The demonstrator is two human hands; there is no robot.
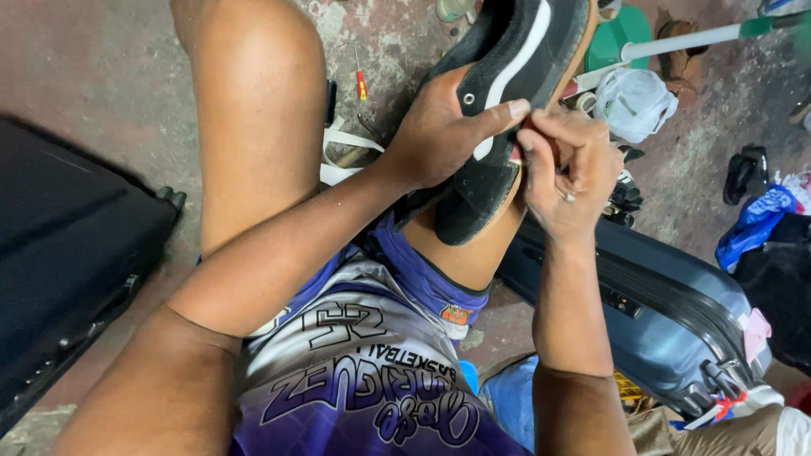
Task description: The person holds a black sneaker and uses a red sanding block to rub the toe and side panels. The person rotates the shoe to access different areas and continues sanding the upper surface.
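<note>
left hand (439, 135): grips black suede sneaker (498, 93) resting on right thigh
right hand (570, 173): fingertips pinch sneaker's tan sole edge
right of leg: blue suitcase (667, 317)

Soft, even light fills the scene, fairly bright, with no hard glare. Faint sheen lies on the knee (253, 59) at eleven o'clock and on the blue suitcase (676, 321) at four o'clock. The black suitcase (68, 253) at nine o'clock sinks into shadow, detail lost. Focus is sharp at centre; wide-lens stretching bends the edges, and the forearms near six o'clock look slightly soft
</note>
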